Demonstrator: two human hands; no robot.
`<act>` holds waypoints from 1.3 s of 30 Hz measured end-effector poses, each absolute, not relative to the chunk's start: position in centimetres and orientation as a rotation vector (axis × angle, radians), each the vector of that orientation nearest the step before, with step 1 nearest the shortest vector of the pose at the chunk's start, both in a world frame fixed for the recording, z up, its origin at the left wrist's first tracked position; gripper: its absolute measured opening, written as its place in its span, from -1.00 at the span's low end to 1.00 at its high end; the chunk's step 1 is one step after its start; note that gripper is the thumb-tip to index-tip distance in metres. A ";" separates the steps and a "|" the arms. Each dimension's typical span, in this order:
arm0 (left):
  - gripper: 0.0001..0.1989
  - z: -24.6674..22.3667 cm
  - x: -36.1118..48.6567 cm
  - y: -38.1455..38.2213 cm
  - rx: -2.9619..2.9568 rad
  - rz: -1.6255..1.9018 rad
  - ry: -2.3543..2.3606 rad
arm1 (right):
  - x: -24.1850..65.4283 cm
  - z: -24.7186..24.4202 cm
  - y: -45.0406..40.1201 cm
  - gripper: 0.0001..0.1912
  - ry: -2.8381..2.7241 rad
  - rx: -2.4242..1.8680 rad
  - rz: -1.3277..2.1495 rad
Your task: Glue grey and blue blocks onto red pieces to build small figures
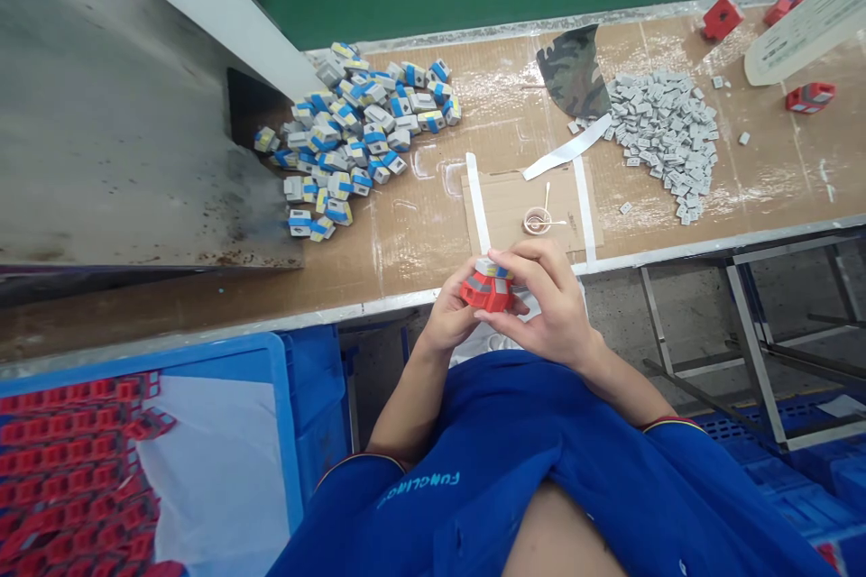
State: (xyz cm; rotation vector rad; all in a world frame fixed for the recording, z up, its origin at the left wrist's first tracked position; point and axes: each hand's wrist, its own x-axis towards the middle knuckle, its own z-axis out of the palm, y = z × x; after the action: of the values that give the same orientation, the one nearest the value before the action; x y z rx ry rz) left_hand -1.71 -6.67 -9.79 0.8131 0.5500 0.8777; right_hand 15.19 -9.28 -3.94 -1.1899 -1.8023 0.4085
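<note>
A red plastic housing (485, 295) is held just off the near edge of the cardboard-covered desk (419, 239), with a small white-and-blue block (492, 268) resting on its top. Whether the block is fully seated cannot be told from this view. Uneven finger pressure could leave it skewed or squeeze it loose, and a slip would send either small piece over the desk edge and down towards the floor. Just ahead of the hands, a small round dish (537, 220) with a thin stick across it could be tipped if a hand were swung forward; its contents cannot be made out. A heap of blue-banded blocks (355, 144) lies nearer the metal chute (142, 117), and any loose blocks knocked from it could get mixed up.

The elbows are held low and apart, with both forearms angled inward towards the chest. The left grip (450, 315) is closed, its fingers curled around the housing from the side and beneath. The right grip (548, 297) is also closed, with its fingers laid across the front and top of the housing, so the piece is held between both hands.
</note>
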 end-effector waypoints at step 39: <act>-0.66 2.3 -0.7 12.3 2.039 0.559 1.441 | 20.5 -4.3 -6.7 -0.83 -1.548 -1.389 0.164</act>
State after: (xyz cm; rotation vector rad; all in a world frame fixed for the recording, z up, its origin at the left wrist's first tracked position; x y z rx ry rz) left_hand -0.72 12.33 2.28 2.0394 1.4407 0.5590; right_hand 20.50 -6.66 -4.27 -1.3887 -1.5484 0.1641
